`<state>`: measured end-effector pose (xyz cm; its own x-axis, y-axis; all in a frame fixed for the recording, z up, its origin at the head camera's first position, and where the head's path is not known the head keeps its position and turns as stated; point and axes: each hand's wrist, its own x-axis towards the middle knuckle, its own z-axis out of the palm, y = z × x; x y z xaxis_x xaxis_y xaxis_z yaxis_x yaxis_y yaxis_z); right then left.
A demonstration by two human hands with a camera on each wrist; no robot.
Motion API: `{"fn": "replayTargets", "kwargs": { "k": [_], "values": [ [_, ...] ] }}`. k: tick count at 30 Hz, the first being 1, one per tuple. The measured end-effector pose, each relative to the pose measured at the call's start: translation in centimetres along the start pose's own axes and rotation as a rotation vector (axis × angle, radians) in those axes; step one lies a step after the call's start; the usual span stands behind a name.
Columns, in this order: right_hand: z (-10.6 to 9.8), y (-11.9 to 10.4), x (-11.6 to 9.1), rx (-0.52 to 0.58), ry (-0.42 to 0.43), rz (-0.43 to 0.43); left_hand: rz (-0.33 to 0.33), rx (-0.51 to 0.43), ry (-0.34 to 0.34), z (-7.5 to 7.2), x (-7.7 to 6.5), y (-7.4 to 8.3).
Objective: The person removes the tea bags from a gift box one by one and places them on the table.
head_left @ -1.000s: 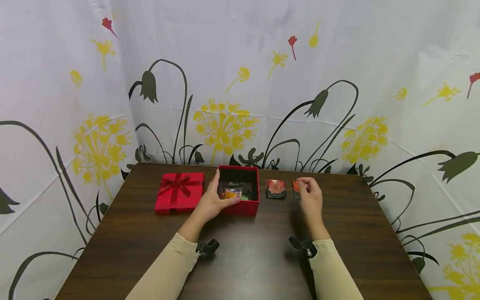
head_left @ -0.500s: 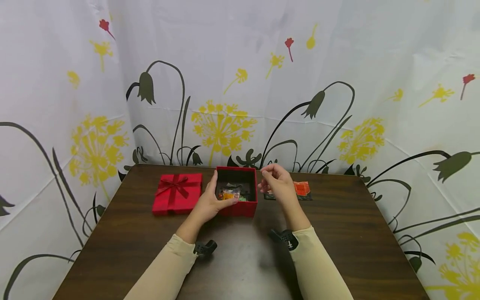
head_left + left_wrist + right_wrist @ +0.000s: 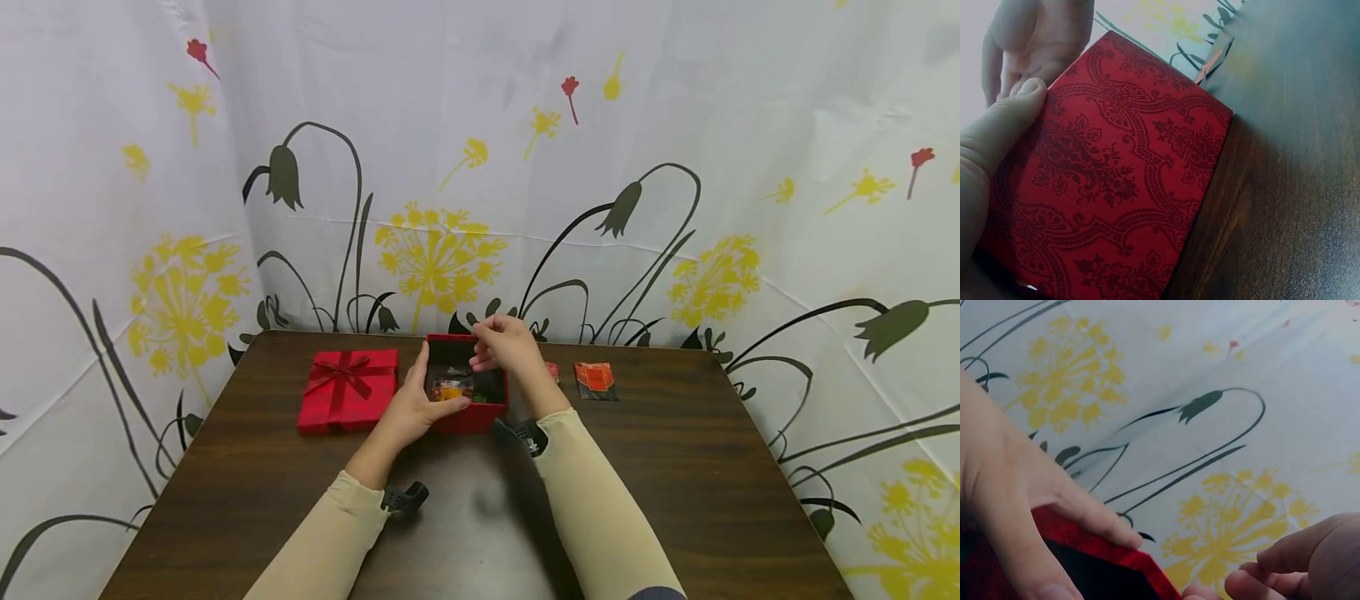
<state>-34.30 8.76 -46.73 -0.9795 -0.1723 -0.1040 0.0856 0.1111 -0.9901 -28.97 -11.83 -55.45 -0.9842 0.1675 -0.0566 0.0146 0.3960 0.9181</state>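
My left hand grips a red gift box by its near left corner, fingers along the left side and thumb over the front rim. Dark floral patterning covers the box's outer wall in the left wrist view. Inside lie small shiny packets, one with orange and yellow on it. Above the box's right part hovers my right hand, its fingers loosely bent, with nothing visible between them. On the table to the right lies an orange-and-black packet; a second reddish packet is mostly hidden behind my right wrist.
A red lid with a ribbon bow lies left of the box on the brown wooden table. Behind the table's far edge hangs a white curtain with a flower print. Each wrist wears a black camera mount.
My right hand has let go of the orange-and-black packet on the table and moved left, over the box. The left hand keeps its grip on the box.
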Motion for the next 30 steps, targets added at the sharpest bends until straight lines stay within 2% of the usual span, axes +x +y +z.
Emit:
{"fn": "replayTargets", "kwargs": {
  "k": [5, 10, 18, 25, 30],
  "values": [
    [0.8, 0.0, 1.9, -0.022, -0.040, 0.045, -0.006, 0.005, 0.001, -0.3, 0.0, -0.1],
    [1.0, 0.2, 3.3, -0.070, -0.060, 0.073, 0.018, 0.003, 0.008, -0.4, 0.0, -0.1],
    [0.3, 1.2, 4.9, -0.256, -0.166, 0.174, 0.028, 0.005, 0.000, 0.1, 0.1, -0.2],
    [0.5, 1.7, 5.1, -0.465, -0.223, 0.102, 0.030, 0.013, 0.013, -0.1, 0.0, -0.1],
    [1.0, 1.7, 4.8, -0.689, -0.254, 0.026, 0.031, 0.016, 0.009, -0.1, 0.0, -0.1]
  ]
}}
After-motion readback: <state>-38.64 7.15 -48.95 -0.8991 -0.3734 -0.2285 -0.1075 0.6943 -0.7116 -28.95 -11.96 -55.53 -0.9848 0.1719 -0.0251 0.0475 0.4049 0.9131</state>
